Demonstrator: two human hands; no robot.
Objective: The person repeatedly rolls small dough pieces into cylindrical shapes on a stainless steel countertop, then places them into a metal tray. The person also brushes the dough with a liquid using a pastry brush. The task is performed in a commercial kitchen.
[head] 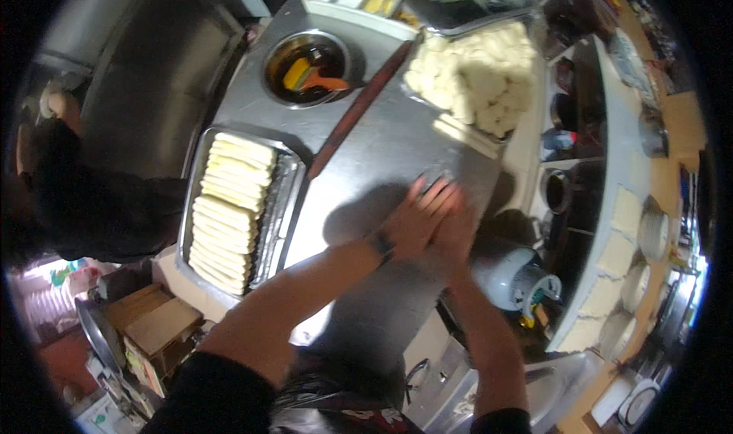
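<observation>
Close together over the right part of the steel table (366,142), my left hand (412,222) and my right hand (453,228) touch or nearly touch. The fingers of both point away from me. Whether anything lies beneath the palms is hidden. Beyond them, pale dough strips (467,136) lie beside a tray heaped with dough pieces (487,79). A dark reddish wooden rod (361,110) lies slantwise on the table. To the left, a metal tray (292,176) holds stacked rows of dough strips (226,222).
A steel bowl (269,85) holds dark liquid and a yellow-and-orange brush (312,79). Behind it stands a white compartment box (343,10). A gas cylinder (509,279) is right of the table, near shelves. Another person's dark-sleeved arm (114,205) is at the far left.
</observation>
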